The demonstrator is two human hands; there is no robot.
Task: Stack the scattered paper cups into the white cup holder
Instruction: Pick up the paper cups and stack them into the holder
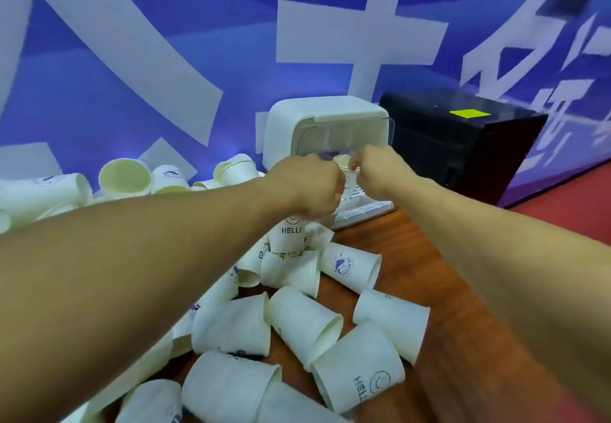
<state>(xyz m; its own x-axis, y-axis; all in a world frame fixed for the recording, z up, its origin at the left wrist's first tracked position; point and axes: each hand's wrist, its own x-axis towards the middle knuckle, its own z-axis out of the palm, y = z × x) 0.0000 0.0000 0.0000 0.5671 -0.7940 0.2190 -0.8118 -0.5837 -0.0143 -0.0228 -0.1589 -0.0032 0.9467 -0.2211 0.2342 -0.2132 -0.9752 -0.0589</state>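
Cluttering the near edge: white paper cups point(231, 326) lie on their sides in a heap on the brown wooden tabletop point(429, 274). Their mouths point every way; some are printed HELLO, some carry a round blue badge.
Left forearm: the left forearm point(132, 257) crosses above the heap from the near left corner and hides the cups beneath it.
Upright cup: an upright cup printed HELLO point(291, 236) stands on the heap directly under the left hand point(307, 184), its rim hidden by the fist.
Left fingers: curled into a fist; whether they grip that cup cannot be told.
Right fingers: the right hand point(380, 171) pinches the rim of a cream-lined paper cup point(342, 160) that sits in the holder's mouth.
Cup holder: the white plastic cup holder point(317, 115) stands at the far edge, with its clear flip lid point(330, 138) just above both hands and a slotted tray point(363, 211) at its foot.
In the way: a black box point(463, 151) with a yellow-green sticker point(469, 113) stands just right of the holder.
Far left: more cups are piled against the blue banner point(198, 59).
Count: two hands, one holder, one black box, and at least fifteen cups in view; the forearm hides the full number.
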